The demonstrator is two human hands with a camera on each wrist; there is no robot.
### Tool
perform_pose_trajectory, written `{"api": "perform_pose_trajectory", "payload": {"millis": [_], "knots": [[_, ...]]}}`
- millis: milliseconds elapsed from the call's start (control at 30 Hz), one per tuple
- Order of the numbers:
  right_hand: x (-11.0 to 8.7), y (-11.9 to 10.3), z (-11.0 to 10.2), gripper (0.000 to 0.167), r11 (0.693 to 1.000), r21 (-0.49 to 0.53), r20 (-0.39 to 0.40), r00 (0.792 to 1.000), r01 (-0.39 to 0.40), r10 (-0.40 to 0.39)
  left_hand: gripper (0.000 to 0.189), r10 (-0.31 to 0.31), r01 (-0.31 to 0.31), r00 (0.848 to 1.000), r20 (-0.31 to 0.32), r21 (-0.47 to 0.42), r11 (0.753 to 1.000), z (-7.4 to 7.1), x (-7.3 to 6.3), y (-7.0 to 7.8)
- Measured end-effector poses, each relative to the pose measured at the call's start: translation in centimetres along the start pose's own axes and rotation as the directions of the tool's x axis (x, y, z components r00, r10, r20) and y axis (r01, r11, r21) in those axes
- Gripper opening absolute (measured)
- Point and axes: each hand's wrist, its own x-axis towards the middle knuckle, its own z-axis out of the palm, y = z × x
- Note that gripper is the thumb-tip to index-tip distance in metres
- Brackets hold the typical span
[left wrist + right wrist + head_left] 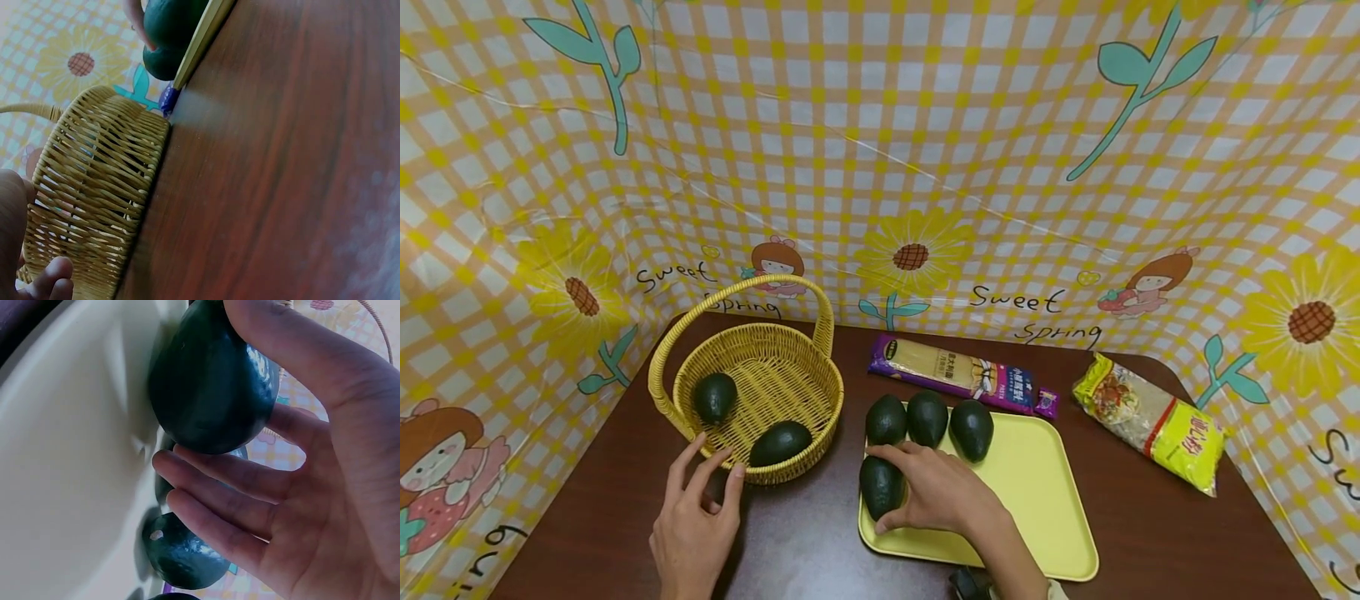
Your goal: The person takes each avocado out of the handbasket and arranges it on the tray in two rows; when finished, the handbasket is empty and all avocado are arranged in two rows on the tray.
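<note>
A yellow wicker basket (833,408) with a tall hoop handle stands on the left. Inside it lie two dark green avocados, one at the left (715,397) and one near the front (781,443). My left hand (695,521) holds the basket's near rim, some fingers over it and others curled against the outer weave (94,181). On the left edge of a pale yellow tray (1037,500), my right hand (951,492) grips an avocado (880,487) between thumb and fingers. Three more avocados (927,419) sit in a row along the tray's far edge.
Behind the tray lies a purple pasta packet (951,371), with a small purple sachet (1047,403) at its right end. A yellow-and-clear noodle bag (1153,423) rests at the right. Checked cloth (910,167) hangs around the back and sides of the brown table (805,542).
</note>
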Motion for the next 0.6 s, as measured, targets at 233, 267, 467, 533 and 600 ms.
{"api": "perform_pose_trajectory", "payload": {"millis": [233, 267, 467, 533, 600], "knots": [[-0.07, -0.15, 0.05, 0.098, 1.000, -0.002, 0.003, 1.000, -0.018, 0.018, 0.025, -0.010, 0.010, 1.000, 0.005, 0.000, 1.000, -0.11, -0.08, 0.02], [-0.08, -0.16, 0.05, 0.099, 1.000, -0.005, 0.003, 1.000, -0.018, 0.018, 0.025, -0.011, 0.011, 1.000, 0.005, 0.000, 1.000, -0.11, -0.09, 0.02], [-0.11, -0.20, -0.02, 0.102, 1.000, -0.023, -0.005, 1.000, -0.004, 0.004, 0.025, -0.001, 0.001, 1.000, 0.000, -0.004, 1.000, -0.07, -0.07, -0.04], [-0.11, -0.21, -0.07, 0.103, 1.000, -0.029, -0.009, 1.000, 0.001, -0.001, 0.025, 0.003, -0.003, 1.000, -0.001, -0.005, 1.000, -0.03, -0.06, -0.06], [-0.12, -0.21, -0.14, 0.103, 0.999, -0.033, -0.013, 1.000, -0.001, 0.001, 0.025, 0.004, -0.004, 1.000, -0.001, -0.005, 1.000, 0.01, -0.05, -0.07]]}}
